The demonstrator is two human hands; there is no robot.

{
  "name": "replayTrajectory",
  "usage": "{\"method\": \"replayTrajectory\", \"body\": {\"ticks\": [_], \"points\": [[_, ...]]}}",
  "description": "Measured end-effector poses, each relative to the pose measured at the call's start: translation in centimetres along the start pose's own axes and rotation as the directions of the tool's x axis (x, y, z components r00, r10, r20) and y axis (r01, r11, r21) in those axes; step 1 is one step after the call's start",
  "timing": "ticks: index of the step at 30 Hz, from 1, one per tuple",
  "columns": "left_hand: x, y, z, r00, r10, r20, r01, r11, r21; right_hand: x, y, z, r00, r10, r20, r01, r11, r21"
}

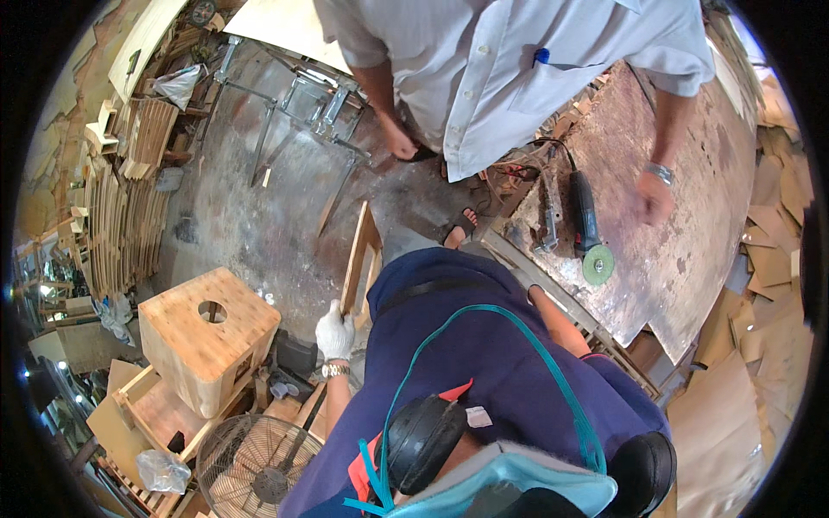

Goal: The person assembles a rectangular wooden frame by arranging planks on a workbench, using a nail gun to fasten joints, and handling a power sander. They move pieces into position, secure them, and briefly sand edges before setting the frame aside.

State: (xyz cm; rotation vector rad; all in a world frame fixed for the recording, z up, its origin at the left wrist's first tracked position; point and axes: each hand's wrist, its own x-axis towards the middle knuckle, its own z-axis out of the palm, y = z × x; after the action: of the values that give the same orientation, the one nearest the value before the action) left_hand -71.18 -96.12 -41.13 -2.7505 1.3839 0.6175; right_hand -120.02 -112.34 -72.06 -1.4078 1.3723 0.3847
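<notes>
1. The wooden frame point(356, 263) was at the person's left side, close by the navy shirt point(484, 345), held at its near end only; a slack grip, I thought, could let it twist or drop.
2. Swung carelessly, its far end might catch the fabric.
3. On the bench point(682, 250) lay an angle grinder point(585, 211), disc uncovered, near a co-worker's hand point(656, 198); a bump or an accidental start looked the likeliest cause of injury.
4. The gloved left hand point(335, 335) was closed around the frame, its forearm reaching forward past the fan point(259, 466).
5. The right forearm point(561, 326) showed beside the shirt, but its hand was hidden, so I couldn't tell its grip.
</notes>
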Motion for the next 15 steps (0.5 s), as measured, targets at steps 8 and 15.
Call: {"method": "replayTrajectory", "body": {"ticks": [8,15], "points": [[-8.2,-0.9,4.3,0.984,-0.149,0.098,0.164,0.974,-0.160,-3.5,-4.0,-2.5,0.997,-0.065,-0.051,0.054,0.982,-0.183],[-11.8,-1.4,7.0,0.982,-0.059,0.179,0.100,0.968,-0.231,-5.7,-6.0,-3.8,0.977,-0.187,-0.100,0.155,0.952,-0.264]]}}
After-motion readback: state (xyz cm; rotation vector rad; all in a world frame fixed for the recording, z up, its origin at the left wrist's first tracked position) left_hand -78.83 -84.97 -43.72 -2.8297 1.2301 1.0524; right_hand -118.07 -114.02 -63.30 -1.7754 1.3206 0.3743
